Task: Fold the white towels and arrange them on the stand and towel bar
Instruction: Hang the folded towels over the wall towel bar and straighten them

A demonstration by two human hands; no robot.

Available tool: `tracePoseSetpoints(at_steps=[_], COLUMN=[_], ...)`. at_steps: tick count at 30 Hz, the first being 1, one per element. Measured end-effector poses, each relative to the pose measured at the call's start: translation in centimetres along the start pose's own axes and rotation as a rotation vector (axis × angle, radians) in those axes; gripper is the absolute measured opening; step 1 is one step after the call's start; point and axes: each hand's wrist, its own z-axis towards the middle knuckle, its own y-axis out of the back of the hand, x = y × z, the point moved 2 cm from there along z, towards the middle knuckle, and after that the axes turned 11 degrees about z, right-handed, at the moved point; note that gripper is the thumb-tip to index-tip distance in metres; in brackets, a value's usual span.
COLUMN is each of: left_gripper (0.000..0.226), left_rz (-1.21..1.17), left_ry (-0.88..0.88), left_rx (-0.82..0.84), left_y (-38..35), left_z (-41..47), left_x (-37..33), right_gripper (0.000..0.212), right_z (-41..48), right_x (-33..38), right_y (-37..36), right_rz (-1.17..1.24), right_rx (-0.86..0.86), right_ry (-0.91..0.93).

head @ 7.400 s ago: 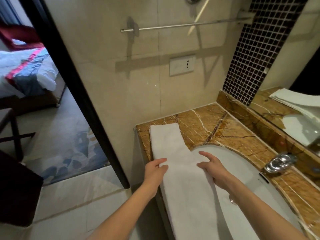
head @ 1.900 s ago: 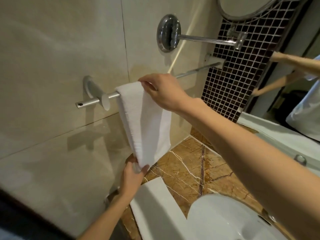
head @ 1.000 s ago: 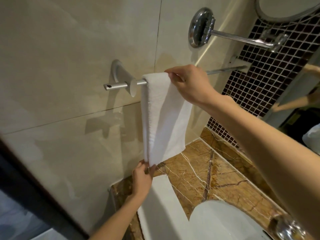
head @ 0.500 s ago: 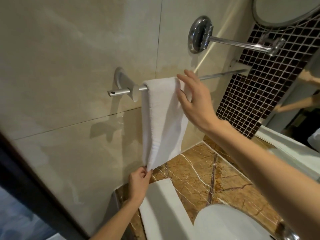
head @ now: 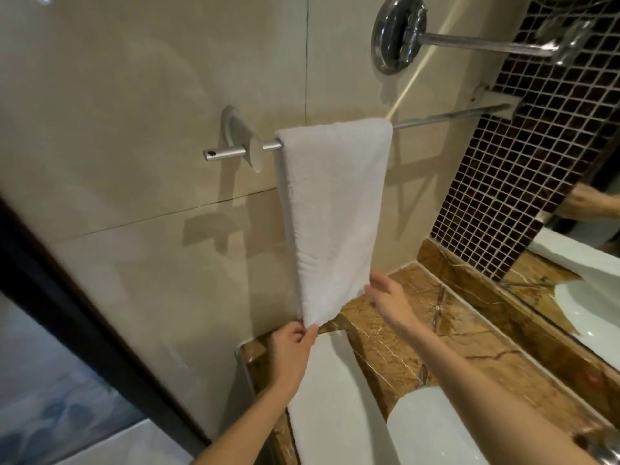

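A folded white towel [head: 332, 209] hangs over the chrome towel bar [head: 449, 117] on the beige wall, near the bar's left bracket. My left hand [head: 290, 352] pinches the towel's lower left corner from below. My right hand [head: 389, 302] reaches the towel's lower right edge with fingers spread and only slightly bent, touching the edge. A second white towel [head: 335, 407] lies flat on the brown marble counter [head: 469, 357] beneath my hands, running toward me.
A white basin [head: 432, 431] is set in the counter to the right of the flat towel. A chrome arm [head: 476, 45] sticks out from the wall above the bar. Dark mosaic tiles [head: 536, 162] and a mirror stand at the right. A dark door frame [head: 67, 313] runs down the left.
My right hand has left the top of the towel at the bar and dropped to its lower right edge. My left hand keeps the lower left corner. The towel hangs straighter.
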Motion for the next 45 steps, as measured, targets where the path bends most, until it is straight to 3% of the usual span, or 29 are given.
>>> tracePoseSetpoints(at_steps=[5, 12, 19, 25, 32, 39, 45], left_gripper=[0.035, 0.034, 0.024, 0.023, 0.022, 0.007, 0.015], left_rz=[-0.021, 0.011, -0.046, 0.033, 0.055, -0.052, -0.055], left_ry=[0.057, 0.078, 0.109, 0.104, 0.090, 0.099, 0.087], left_rx=[-0.070, -0.107, -0.151, -0.110, -0.113, -0.129, -0.148], left_y=[-0.5, -1.0, -1.3, -1.2, -0.5, -1.0, -0.8], left_z=[-0.9, -1.5, -1.8, -1.9, -2.0, -2.1, -1.8], left_x=[-0.6, -1.2, -2.0, -2.1, -2.3, -2.4, -2.4], right_gripper=[0.009, 0.017, 0.022, 0.016, 0.016, 0.012, 0.009], right_z=[0.4, 1.0, 0.4, -0.3, -0.7, -1.0, -1.2], right_x=[-1.5, -2.2, -3.1, -2.7, -2.2, -2.4, -2.5], right_y=[0.6, 1.6, 2.9, 3.3, 4.0, 4.4, 4.6], right_rz=[0.148, 0.213, 0.390, 0.314, 0.149, 0.176, 0.201], right_rx=[-0.058, 0.010, -0.070, 0.010, -0.016, -0.054, -0.086], right_ry=[-0.086, -0.124, -0.099, -0.070, -0.055, -0.063, -0.047])
